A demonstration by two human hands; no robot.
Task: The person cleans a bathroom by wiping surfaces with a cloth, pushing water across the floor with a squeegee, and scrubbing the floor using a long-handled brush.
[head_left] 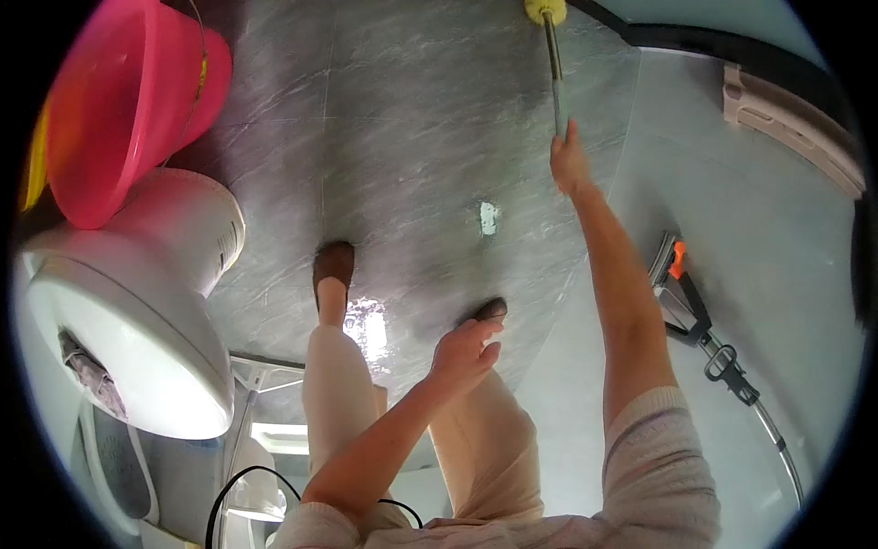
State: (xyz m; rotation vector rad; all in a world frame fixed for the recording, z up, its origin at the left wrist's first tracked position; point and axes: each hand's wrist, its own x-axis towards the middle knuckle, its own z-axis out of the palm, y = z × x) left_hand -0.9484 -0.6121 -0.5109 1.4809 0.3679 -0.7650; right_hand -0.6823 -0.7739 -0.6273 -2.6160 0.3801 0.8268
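Note:
My right hand (569, 163) is wrapped round the grey end of the handle of a long brush (554, 64). The yellow round head (546, 10) of the brush lies at the top of the view, near the dark edging along the wall. My left hand (465, 352) is in front of my left thigh, above the dark shoe (490, 311). Its fingers are curled and partly apart, with nothing visible in them.
Pink buckets (137, 101) and a white bucket (187, 220) stand at the left, beside a white basin (137, 339) with a cloth (91, 373). A squeegee mop (700, 329) leans at the right. A beige plastic piece (786, 123) is at the upper right. The grey tiled floor (402, 137) looks shiny.

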